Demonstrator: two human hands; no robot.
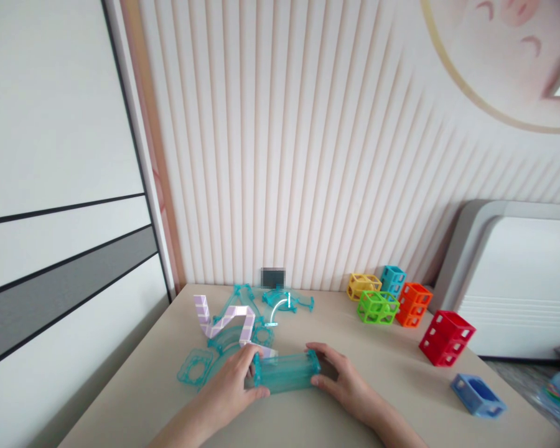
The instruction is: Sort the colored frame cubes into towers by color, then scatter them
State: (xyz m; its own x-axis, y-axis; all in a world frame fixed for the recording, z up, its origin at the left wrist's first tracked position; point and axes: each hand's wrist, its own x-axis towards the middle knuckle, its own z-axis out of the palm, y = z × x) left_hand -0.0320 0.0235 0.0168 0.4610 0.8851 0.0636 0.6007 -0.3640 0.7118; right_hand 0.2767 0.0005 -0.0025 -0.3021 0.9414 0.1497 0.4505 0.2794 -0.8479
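Observation:
Between my two hands is a translucent teal toy track piece [287, 372], lying crosswise near the front of the table. My left hand [238, 379] grips its left end, thumb along the front side and fingers behind. At the right end my right hand [333, 373] pinches the piece between thumb and fingers. Behind my left hand stands a zigzag strip of purple and white segments [231, 314]. Several more teal pieces lie around it, among them a flat square frame [196, 367] and a curved piece [231, 339]. A white curved tube [279, 306] rises farther back.
On the right of the table [336, 330] stand open-frame blocks: yellow [363, 286], green [378, 307], light blue [394, 281], orange [414, 305] and red [447, 339]. A blue rectangular ring [478, 396] lies near the right edge. A ribbed wall [280, 155] borders the back.

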